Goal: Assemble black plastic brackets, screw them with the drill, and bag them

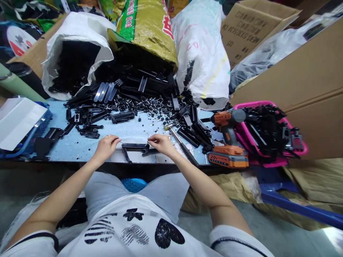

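A black plastic bracket [136, 146] with folding arms lies near the table's front edge, between my hands. My left hand [107, 147] is closed in a pinch by its left end, with a thin, light metal pin showing at the fingertips. My right hand [162, 144] pinches at the bracket's right end, where a small metal pin shows by the fingertips. Beyond them, a heap of loose metal pins [154, 106] is spread among black plastic parts [122, 117]. A hammer [183, 144] lies to the right of my right hand, its head pointing away.
An orange cordless drill [227, 137] stands at the right beside a pink basket [270, 103] of black parts. Open sacks, a white one [104, 53] and a yellow one [150, 39], line the back. A blue basket [40, 130] stands left. Cardboard [302, 75] walls the right.
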Motion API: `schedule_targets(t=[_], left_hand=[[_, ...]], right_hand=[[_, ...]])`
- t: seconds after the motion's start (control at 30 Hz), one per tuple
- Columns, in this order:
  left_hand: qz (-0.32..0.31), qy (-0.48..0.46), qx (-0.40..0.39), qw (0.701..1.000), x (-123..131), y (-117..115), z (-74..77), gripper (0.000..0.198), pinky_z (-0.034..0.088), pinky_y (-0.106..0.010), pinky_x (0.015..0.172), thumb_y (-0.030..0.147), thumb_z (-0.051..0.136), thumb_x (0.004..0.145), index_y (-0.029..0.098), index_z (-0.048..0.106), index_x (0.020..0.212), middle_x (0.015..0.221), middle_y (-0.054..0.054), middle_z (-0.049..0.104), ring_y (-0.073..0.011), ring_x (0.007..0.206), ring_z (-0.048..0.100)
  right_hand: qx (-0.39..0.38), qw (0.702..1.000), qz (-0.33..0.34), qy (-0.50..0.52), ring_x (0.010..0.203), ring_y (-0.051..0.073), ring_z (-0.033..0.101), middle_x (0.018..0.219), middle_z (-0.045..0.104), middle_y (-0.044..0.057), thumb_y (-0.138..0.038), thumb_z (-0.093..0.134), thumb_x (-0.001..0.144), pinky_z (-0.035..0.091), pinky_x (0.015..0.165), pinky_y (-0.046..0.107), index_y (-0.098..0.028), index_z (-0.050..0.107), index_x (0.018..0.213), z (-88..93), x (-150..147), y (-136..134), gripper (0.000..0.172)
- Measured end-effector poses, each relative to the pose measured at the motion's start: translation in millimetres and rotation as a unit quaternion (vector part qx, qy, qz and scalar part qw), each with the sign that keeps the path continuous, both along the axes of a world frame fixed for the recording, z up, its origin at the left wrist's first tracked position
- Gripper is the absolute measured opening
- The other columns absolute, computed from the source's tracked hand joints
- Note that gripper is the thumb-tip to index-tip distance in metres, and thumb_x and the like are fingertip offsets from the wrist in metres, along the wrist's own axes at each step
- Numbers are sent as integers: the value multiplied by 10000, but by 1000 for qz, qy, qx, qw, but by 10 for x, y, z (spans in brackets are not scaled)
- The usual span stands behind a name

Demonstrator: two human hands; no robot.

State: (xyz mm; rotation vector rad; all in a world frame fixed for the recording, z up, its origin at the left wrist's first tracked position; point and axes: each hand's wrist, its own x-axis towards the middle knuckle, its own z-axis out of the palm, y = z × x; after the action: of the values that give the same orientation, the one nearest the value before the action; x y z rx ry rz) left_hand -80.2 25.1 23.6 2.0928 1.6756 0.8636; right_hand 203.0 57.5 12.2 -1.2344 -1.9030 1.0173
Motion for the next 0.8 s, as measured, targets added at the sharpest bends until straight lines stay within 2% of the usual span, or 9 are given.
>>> schedule_targets(t=[0.1, 0.2, 0.3, 0.47, 0.6, 0.8], left_hand=[[-14, 30, 3, 999, 22, -103, -99, 309, 459, -311, 739, 387, 438, 905, 180, 657, 839, 802, -75, 658, -196, 760, 605], [-17, 94, 10, 995, 66, -111, -145, 308, 453, -319, 735, 357, 411, 928, 160, 639, 869, 827, -94, 638, -210, 783, 601], [-38, 177, -2, 984, 106, -102, -93, 288, 446, -311, 699, 320, 408, 935, 141, 623, 865, 812, -96, 611, -207, 751, 592], [-95, 259, -22, 961, 181, -70, 20, 228, 447, -293, 658, 241, 449, 919, 120, 601, 801, 777, -91, 583, -196, 714, 586], [-115, 254, -1, 961, 201, -49, -8, 188, 454, -282, 673, 221, 477, 910, 120, 597, 806, 772, -83, 587, -187, 724, 587], [-104, 190, 19, 976, 157, -43, -97, 192, 454, -266, 672, 247, 473, 920, 135, 608, 843, 779, -68, 600, -167, 709, 589]], right_hand=[[37, 997, 9, -73, 755, 151, 635, 843, 678, 54, -228, 539, 797, 511, 703, 272, -175, 662, 834, 62, -13, -73, 139], [91, 982, 74, -151, 803, 154, 625, 892, 666, 71, -161, 499, 824, 488, 756, 269, -166, 654, 871, 175, 1, -105, 162], [120, 962, 144, -200, 842, 153, 625, 945, 660, 81, -139, 470, 860, 473, 771, 250, -163, 645, 910, 265, -1, -153, 183], [124, 962, 130, -204, 857, 153, 633, 957, 667, 71, -140, 484, 875, 468, 783, 239, -168, 641, 929, 231, -11, -143, 168], [129, 966, 109, -195, 851, 158, 639, 927, 679, 64, -108, 509, 850, 471, 771, 237, -165, 649, 904, 192, 12, -82, 160], [158, 954, 129, -222, 849, 157, 648, 937, 688, 65, -71, 485, 847, 477, 765, 232, -172, 657, 891, 213, 8, -71, 204]])
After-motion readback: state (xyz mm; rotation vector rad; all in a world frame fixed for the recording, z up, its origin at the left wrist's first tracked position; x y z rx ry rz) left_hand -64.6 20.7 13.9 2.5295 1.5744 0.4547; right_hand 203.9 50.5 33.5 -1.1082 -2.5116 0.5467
